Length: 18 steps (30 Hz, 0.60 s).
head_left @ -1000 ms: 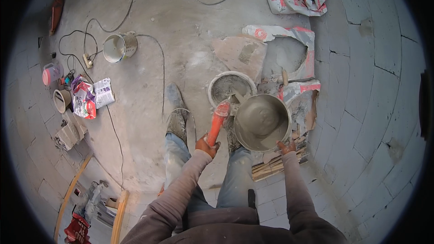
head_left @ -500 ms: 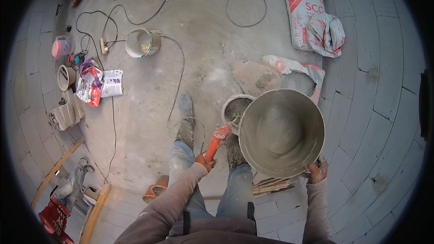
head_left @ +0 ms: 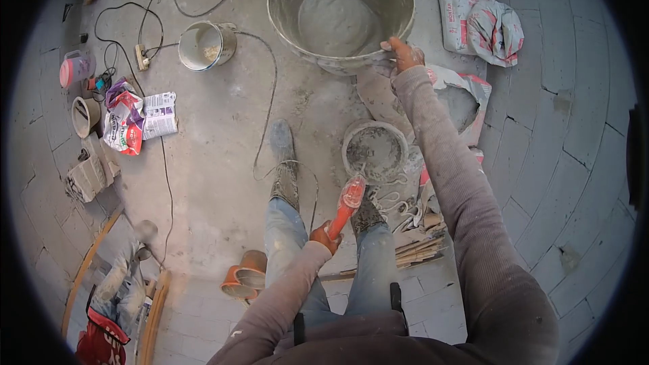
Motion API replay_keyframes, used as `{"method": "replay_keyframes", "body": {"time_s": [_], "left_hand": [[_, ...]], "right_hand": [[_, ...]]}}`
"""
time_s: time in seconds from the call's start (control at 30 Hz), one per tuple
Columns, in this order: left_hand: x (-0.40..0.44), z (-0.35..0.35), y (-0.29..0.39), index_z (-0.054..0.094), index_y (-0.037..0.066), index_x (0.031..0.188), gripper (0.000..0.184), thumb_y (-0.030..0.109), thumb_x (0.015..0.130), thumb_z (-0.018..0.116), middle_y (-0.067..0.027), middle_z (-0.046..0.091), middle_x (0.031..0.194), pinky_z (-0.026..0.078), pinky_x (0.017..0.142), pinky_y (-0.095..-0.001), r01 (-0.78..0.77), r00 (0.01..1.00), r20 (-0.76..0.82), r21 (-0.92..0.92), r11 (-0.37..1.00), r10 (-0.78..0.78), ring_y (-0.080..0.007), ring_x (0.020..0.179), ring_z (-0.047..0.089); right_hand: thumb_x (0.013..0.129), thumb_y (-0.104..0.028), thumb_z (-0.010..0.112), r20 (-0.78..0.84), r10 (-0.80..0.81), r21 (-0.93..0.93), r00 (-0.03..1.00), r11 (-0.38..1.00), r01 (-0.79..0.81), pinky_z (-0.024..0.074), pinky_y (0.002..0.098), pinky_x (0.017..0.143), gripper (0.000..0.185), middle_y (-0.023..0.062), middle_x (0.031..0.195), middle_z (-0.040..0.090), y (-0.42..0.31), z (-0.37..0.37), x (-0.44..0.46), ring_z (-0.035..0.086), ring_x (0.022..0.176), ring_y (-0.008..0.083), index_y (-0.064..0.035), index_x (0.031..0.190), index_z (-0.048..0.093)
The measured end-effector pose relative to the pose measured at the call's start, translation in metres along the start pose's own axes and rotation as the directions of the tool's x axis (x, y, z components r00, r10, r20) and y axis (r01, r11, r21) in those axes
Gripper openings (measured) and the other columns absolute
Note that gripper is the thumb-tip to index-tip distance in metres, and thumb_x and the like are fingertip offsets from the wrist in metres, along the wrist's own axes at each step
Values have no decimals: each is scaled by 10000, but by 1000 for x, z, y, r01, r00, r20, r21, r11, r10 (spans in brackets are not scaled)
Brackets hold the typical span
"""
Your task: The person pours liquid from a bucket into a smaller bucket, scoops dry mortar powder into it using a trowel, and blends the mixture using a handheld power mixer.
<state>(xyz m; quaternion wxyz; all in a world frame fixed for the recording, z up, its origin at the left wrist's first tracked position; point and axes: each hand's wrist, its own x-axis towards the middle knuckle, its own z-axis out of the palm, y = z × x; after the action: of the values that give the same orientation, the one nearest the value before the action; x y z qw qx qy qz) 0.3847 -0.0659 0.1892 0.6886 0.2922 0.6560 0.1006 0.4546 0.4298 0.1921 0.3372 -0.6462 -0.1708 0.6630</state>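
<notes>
My left hand (head_left: 326, 238) is closed round the handle of an orange power tool (head_left: 350, 197), whose front end points at a round bucket (head_left: 375, 151) with grey residue on the floor. My right hand (head_left: 405, 57) grips the rim of a large bucket (head_left: 291, 37), held up and tilted at the top of the view. Inside it lies a mound of wet grey mortar (head_left: 337, 20). Torn mortar bags (head_left: 478, 88) lie right of the floor bucket.
A white bucket (head_left: 207, 45), cables and a crumpled bag (head_left: 123, 122) lie at the left. Mortar sacks (head_left: 463, 0) stand top right, by the block wall (head_left: 541, 135). Another person (head_left: 118, 297) is at the lower left, near orange pots (head_left: 249, 274). Flattened cardboard (head_left: 419, 247) lies beside my boot.
The large bucket has moved up and to the left with my right hand, whose arm is now stretched out. The floor bucket shows fully. My left hand has shifted slightly right with the tool.
</notes>
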Motion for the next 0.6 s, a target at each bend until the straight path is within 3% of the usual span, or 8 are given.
{"method": "replay_keyframes", "body": {"time_s": [0.03, 0.13, 0.2, 0.33, 0.43, 0.5, 0.6], "left_hand": [[-1, 1, 1, 546, 74, 1090, 403, 236, 764, 719, -154, 664, 901, 503, 768, -374, 6, 1000, -3, 50, 999, -6, -343, 853, 638], [1, -11, 28, 543, 103, 1094, 376, 205, 765, 692, -187, 656, 904, 503, 764, -418, 54, 997, 46, 151, 987, -61, -383, 873, 625], [-1, -9, 32, 539, 131, 1105, 369, 183, 764, 672, -204, 649, 900, 501, 762, -449, 99, 988, 96, 208, 973, -121, -408, 879, 615], [0, 2, 39, 506, 128, 1110, 396, 106, 744, 657, -188, 652, 950, 491, 806, -450, 75, 987, 117, 275, 959, -111, -391, 905, 619], [1, 6, 55, 502, 118, 1100, 390, 104, 744, 660, -185, 653, 959, 490, 810, -449, 51, 978, 174, 332, 942, -114, -381, 914, 622], [1, 7, 68, 517, 104, 1081, 360, 109, 748, 654, -196, 645, 913, 494, 769, -451, 3, 979, 187, 386, 922, -82, -393, 885, 617], [1, 10, 75, 515, 95, 1073, 348, 147, 763, 664, -201, 648, 901, 496, 767, -451, -22, 978, 197, 403, 915, -63, -397, 875, 619]], "right_hand": [[685, -41, 672, -83, 3, 56, 997, 998, 2, 628, 463, 582, 433, 239, 913, 587, 8, 20, 11, 648, 703, 326, 126, 1000, 426], [683, -26, 670, 16, 67, 190, 998, 979, -69, 625, 491, 621, 448, 245, 941, 576, 45, 41, 61, 650, 754, 352, 122, 1027, 424], [738, -64, 646, 70, 175, 260, 982, 947, -187, 596, 556, 697, 283, 232, 958, 596, 70, 52, 80, 648, 805, 395, 52, 965, 523], [743, -53, 648, -7, 197, 209, 980, 959, -191, 593, 556, 703, 302, 238, 1006, 609, 106, 54, 90, 656, 812, 381, 55, 997, 524], [766, -77, 672, 32, 186, 138, 982, 972, -189, 582, 535, 757, 367, 218, 1064, 603, 126, 22, 87, 644, 909, 362, 53, 1071, 516], [758, -81, 727, 305, 242, 63, 921, 960, -273, 540, 460, 889, 924, 252, 1256, 476, 132, -12, 87, 578, 1074, 351, 12, 1418, 88], [758, -124, 760, 236, 219, -14, 947, 975, -222, 467, 413, 954, 946, 220, 1306, 471, 102, -62, 16, 491, 1198, 310, -8, 1441, 115]]}}
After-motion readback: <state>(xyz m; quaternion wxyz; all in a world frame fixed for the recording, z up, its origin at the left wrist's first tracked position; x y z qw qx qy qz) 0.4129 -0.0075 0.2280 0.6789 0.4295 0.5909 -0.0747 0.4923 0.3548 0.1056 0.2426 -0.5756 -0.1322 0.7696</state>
